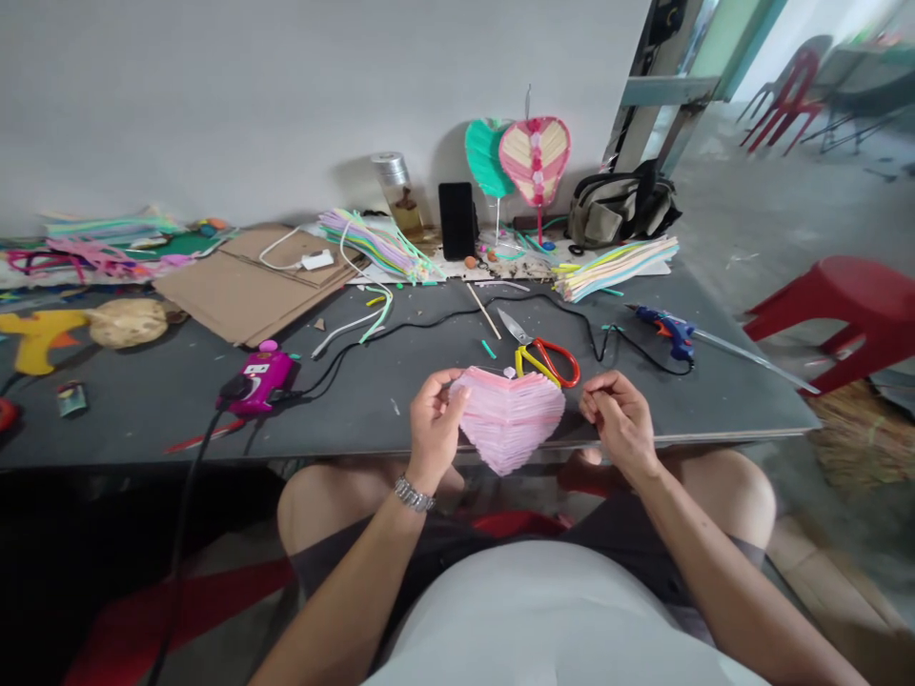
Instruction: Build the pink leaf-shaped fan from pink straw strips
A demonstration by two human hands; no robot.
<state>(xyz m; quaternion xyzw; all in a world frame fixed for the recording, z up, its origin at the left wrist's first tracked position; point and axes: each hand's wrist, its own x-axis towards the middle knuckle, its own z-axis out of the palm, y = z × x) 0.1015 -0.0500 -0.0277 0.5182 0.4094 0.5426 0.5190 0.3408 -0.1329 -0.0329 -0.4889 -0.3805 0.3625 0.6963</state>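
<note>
A pink heart-shaped piece made of folded strips (pixel 509 419) hangs at the table's front edge, its point downward. My left hand (pixel 435 424) grips its left lobe, thumb on the near face. To the right of the heart, apart from it, my right hand (pixel 620 419) has its fingers pinched together; whatever may be between them is too small to make out. Just beyond the heart lie scissors (pixel 527 341) with red and yellow handles, blades pointing away to the left. A small pale bead-like piece (pixel 509 373) shows at the heart's top notch.
A blue glue gun (pixel 661 329) lies to the right, its black cord crossing the table to a magenta power socket (pixel 261 379). Strip bundles (pixel 378 246), cardboard (pixel 250 286), a phone (pixel 457 221), a jar (pixel 397 195) and two heart-shaped fans (pixel 536 157) line the back. A yellow glue gun (pixel 39 338) lies left.
</note>
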